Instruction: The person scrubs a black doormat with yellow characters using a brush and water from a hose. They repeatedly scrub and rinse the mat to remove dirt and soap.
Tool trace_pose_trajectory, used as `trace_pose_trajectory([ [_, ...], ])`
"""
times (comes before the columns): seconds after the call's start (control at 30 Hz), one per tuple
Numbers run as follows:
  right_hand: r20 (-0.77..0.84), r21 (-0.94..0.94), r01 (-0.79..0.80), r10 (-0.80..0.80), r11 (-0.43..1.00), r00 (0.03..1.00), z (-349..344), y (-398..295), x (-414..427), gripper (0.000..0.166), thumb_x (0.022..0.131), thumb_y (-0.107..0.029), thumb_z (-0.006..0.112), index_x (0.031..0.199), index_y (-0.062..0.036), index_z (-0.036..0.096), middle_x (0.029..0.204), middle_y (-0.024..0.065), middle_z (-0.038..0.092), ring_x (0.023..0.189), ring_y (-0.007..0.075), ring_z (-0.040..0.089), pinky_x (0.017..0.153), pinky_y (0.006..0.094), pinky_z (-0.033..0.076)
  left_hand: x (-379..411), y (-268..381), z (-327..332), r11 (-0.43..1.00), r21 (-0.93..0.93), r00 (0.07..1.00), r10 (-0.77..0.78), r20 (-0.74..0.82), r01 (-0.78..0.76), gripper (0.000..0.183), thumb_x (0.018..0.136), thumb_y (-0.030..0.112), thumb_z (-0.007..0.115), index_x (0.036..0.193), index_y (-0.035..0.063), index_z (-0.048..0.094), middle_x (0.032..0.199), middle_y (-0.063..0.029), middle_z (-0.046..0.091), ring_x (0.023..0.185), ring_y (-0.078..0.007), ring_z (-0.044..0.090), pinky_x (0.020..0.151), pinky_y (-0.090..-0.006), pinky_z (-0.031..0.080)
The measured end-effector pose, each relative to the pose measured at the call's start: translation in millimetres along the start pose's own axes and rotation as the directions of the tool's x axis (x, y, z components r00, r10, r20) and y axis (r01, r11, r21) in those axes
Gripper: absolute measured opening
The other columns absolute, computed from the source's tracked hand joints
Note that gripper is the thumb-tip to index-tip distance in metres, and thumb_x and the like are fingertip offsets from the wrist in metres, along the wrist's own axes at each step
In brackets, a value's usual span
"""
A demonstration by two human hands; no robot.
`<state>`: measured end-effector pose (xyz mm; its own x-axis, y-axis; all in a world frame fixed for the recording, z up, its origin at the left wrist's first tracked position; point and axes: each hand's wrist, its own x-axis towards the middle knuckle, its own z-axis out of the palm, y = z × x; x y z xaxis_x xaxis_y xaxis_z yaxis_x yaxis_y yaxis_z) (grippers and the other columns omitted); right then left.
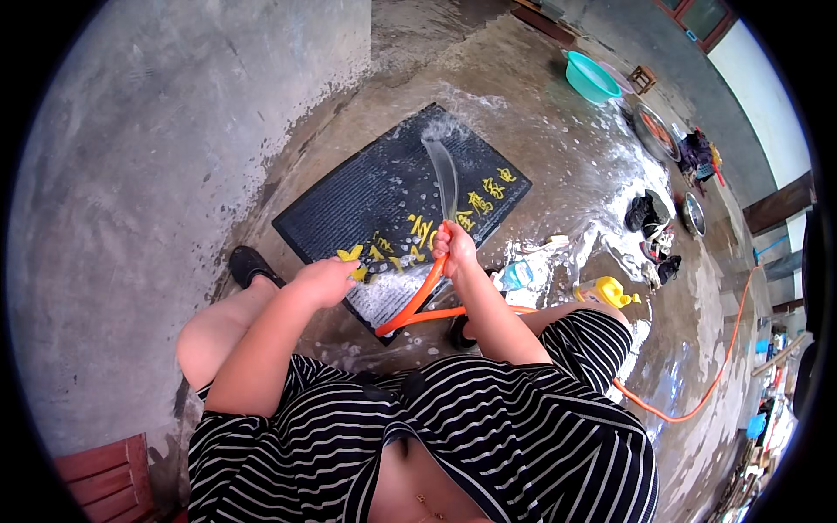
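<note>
My right hand [456,248] grips an orange hose [418,302] close to its end. A clear stream of water [443,167] arcs out of it and splashes on the far part of a black ribbed floor mat [353,202]. Yellow writing runs along the mat's right side, and white suds [386,291] cover its near corner. Over the mat's near left edge is my left hand [327,282], knuckles up, beside a yellow shape [353,258]. Its fingertips are hidden, so whether it holds anything is unclear. The hose loops back across the near corner and passes under my right leg.
Suds spread over the wet concrete floor [556,170]. To the right are a scrub brush [549,243], a blue-labelled packet [516,274], a yellow bottle [605,292] and several shoes [649,212]. Farther off stand a green basin [590,77] and metal basins [656,133]. A concrete wall [163,163] rises at left.
</note>
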<state>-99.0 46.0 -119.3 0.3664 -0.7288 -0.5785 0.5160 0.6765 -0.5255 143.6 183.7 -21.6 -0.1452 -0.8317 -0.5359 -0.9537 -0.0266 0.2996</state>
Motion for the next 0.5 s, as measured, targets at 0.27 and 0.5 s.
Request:
trace_pose_trajectory([
  [0.27,0.019,-0.008,-0.026,0.026,1.000,0.999,0.4,1.1,4.0,0.024,0.098,-0.029,0.039,0.081,-0.0133,0.043,0.056,-0.0060,0.034,0.042,0.0076,0.029,0.040,0.0245,0.027,4.1,2.9,0.0,1.000,0.006,1.000,-0.012,0.023,0.012,0.046,0.095,0.027,0.049,0.138,0.0111,0.043,0.129,-0.0160,0.052,0.116,-0.0336,0.053,0.095,-0.0418,0.045],
  [0.5,0.041,-0.067,-0.055,0.058,0.996,0.997,8.3,15.9,1.2,0.023,0.098,-0.029,0.040,0.081,-0.0134,0.045,0.055,-0.0060,0.035,0.041,0.0079,0.028,0.039,0.0252,0.027,8.7,2.1,4.4,1.000,-0.001,1.000,0.017,0.010,-0.017,0.045,0.095,0.027,0.049,0.137,0.0108,0.044,0.127,-0.0167,0.053,0.115,-0.0336,0.053,0.094,-0.0419,0.045],
])
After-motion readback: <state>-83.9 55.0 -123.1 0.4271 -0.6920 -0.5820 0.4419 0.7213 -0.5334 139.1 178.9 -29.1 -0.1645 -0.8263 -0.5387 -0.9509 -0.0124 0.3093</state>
